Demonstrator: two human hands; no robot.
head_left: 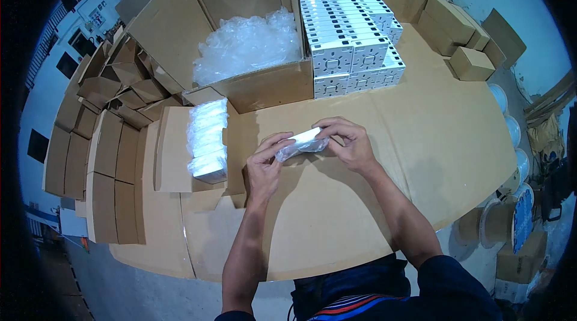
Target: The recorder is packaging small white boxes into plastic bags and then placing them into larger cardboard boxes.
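Both hands hold one small white box in a clear plastic bag (pixel 302 142) just above the cardboard-covered table (pixel 421 141). My left hand (pixel 266 162) grips the bag's crumpled left end. My right hand (pixel 347 141) wraps the right end of the box from above. A row of bagged white boxes (pixel 207 139) lies on a flat cardboard piece (pixel 171 159) left of my hands.
A large open carton (pixel 180 27) with loose clear bags (pixel 246 45) stands at the back. Stacked white boxes (pixel 351 39) sit to its right. Folded brown cartons (pixel 108 141) fill the left side, small brown cartons (pixel 463 45) the back right. Cable reels (pixel 511 213) stand past the right edge.
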